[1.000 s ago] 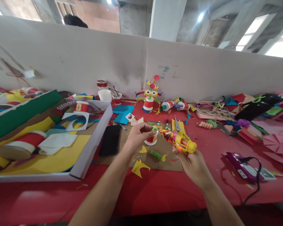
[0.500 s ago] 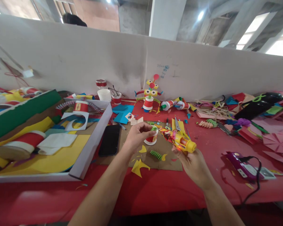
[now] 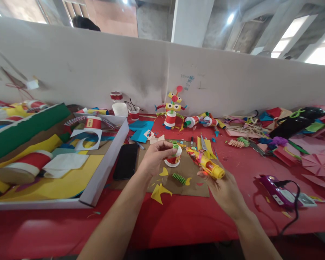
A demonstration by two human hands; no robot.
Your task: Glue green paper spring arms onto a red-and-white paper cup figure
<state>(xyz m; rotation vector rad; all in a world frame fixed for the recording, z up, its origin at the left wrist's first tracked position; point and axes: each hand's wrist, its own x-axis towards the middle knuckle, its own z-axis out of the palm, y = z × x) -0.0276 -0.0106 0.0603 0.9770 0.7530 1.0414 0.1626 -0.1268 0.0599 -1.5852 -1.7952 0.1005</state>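
Note:
My left hand pinches a green folded-paper spring at the top of a red-and-white paper cup. The cup stands upside down on a brown cardboard sheet. A yellow hot glue gun is gripped in my right hand, its nozzle pointing left toward the cup but apart from it. Another green paper spring lies on the cardboard, close to yellow paper scraps.
To the left are a black phone and an open box of craft parts. A paper-cup figure stands behind. Scissors lie beyond the glue gun. On the right sits a purple power strip with cords.
The glue gun's nozzle has drawn back to the right from beside the green paper spring, leaving a gap. My left hand stays at the cup's top.

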